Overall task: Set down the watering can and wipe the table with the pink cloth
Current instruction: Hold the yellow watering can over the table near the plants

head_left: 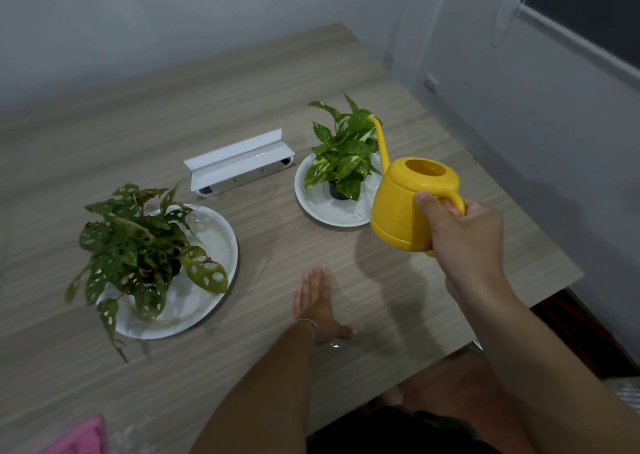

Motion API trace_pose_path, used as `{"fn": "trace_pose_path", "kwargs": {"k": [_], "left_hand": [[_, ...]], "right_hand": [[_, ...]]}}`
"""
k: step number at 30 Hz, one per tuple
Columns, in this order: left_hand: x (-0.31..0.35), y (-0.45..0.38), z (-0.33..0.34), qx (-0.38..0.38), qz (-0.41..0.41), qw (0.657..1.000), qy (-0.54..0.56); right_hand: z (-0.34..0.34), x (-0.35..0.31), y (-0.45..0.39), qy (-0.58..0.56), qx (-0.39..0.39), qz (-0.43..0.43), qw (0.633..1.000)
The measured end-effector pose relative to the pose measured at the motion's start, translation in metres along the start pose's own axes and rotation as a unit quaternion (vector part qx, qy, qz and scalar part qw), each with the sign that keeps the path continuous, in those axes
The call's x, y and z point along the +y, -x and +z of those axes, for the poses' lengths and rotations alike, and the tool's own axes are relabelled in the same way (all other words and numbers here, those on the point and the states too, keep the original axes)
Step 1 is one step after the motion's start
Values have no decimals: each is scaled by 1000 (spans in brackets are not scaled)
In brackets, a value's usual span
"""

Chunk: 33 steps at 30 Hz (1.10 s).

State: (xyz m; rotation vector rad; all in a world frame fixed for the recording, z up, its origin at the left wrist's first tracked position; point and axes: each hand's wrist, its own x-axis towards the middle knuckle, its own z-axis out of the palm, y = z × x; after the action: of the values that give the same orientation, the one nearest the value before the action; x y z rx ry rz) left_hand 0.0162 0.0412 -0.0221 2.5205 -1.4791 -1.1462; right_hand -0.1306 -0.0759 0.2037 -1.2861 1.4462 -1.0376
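Right hand (464, 232) grips the handle of a yellow watering can (408, 204), held above the wooden table (398, 301) with its spout among the leaves of a small potted plant (341, 152) on a white plate (320, 207). Left hand (317, 301) rests flat on the table, fingers straight and together. Pink cloth (81, 436) lies at the table's near left edge, well apart from both hands.

Both forearms are bare and sleeveless, with 1 thin silvery bangle (310, 323) circling the left wrist, above dark shorts (415, 429).
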Motion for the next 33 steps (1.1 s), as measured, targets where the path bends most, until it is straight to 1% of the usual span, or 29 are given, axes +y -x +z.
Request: {"fn": "trace_pose_path", "kwargs": {"k": [7,17,24,33], "left_hand": [[0,0,-1,-2,-1,1000,-1],[-1,2,0,-3,4,1000,11],[-1,2,1,2,8,1000,16],[1,2,0,-3,3,1000,8]], "right_hand": [[6,2,9,15,-24,-1,1000],[-6,18,33,35,-60,15,997],[-17,28,39,48,-52,38,997],[-19,28,28,50,-32,33,998]]}}
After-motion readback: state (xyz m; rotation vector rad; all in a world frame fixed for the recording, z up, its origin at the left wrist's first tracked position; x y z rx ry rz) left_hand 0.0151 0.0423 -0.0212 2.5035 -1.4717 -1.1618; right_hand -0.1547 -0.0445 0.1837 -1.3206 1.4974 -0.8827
